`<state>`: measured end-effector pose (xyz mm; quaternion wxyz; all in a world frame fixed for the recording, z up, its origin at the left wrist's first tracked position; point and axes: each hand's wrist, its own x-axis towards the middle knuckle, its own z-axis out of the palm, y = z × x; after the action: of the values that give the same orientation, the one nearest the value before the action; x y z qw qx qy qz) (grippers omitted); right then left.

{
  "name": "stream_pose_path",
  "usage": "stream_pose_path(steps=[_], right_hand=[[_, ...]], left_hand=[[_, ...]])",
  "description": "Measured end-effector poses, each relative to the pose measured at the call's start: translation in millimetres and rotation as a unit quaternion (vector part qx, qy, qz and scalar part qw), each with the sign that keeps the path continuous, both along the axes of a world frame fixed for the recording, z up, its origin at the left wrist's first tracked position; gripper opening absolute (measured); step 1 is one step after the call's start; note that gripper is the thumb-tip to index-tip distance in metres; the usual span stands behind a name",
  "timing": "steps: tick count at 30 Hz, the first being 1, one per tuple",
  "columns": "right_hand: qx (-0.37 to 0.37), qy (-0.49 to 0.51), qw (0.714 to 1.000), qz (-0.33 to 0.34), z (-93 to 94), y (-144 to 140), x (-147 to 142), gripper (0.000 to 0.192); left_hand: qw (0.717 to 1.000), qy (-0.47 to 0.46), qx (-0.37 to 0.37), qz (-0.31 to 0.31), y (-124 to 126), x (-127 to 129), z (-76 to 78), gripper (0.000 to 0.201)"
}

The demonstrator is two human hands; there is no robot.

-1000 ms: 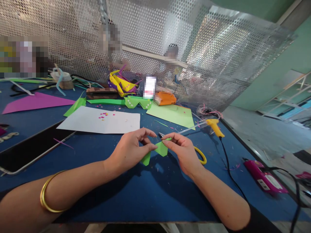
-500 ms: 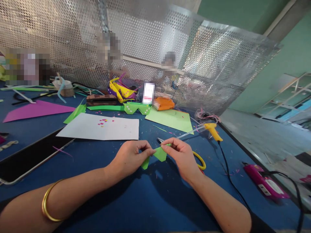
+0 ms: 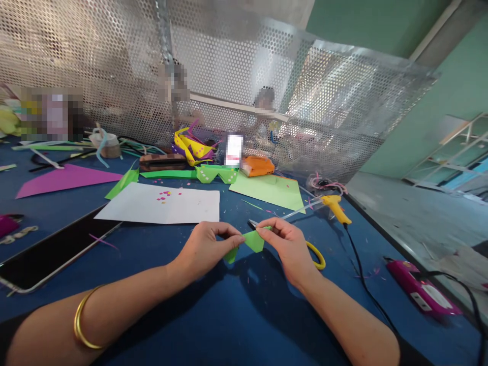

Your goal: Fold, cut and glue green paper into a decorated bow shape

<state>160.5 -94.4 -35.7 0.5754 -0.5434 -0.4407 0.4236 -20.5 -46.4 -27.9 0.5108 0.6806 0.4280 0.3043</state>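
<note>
Both hands meet over the blue bench [image 3: 244, 315], pinching a small folded green paper piece [image 3: 247, 243] between them. The left hand [image 3: 204, 249] grips its left end with thumb and fingertips closed tight; the right hand [image 3: 290, 246] nips the upper right corner the same way. The paper sits just above the bench surface. Yellow-handled scissors [image 3: 314, 254] lie partly under the right hand. Beyond them rests a yellow glue gun [image 3: 335, 207] with its black cord trailing right. A white sheet [image 3: 163, 203] with pink specks lies behind the left hand, a light green sheet [image 3: 270, 189] beside it, and a tablet [image 3: 49, 251] at the left.
</note>
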Motion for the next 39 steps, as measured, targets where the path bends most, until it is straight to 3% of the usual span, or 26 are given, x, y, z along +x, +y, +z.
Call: stream_pose_path(steps=[7,14,20,23,27,32,39], right_hand=[[0.025,0.027,0.998,-0.048,-1.3,8,9,0.025],[0.073,0.098,0.992,-0.027,3.5,7,11,0.042],[0.089,0.045,0.991,-0.086,6.3,3,12,0.048],[0.101,-0.013,0.991,-0.091,7.6,3,13,0.039],[0.074,-0.032,0.994,-0.073,4.8,5,13,0.021],[0.064,-0.015,0.996,-0.068,0.9,6,13,0.027],[0.014,-0.008,1.0,0.021,7.7,2,7,0.025]], left_hand=[[0.998,-0.052,0.005,0.045,0,-2,3.8,0.026],[0.995,-0.057,0.025,0.072,3,-2,3.0,0.027],[0.996,-0.064,0.011,0.068,4,-2,0.7,0.028],[0.995,-0.08,-0.007,0.067,3,-1,0.4,0.029],[0.995,-0.08,-0.011,0.059,3,-1,0.4,0.03],[0.997,-0.067,-0.008,0.031,1,-2,2.2,0.027],[1.0,-0.022,0.004,0.001,-4,-3,2.0,0.025]])
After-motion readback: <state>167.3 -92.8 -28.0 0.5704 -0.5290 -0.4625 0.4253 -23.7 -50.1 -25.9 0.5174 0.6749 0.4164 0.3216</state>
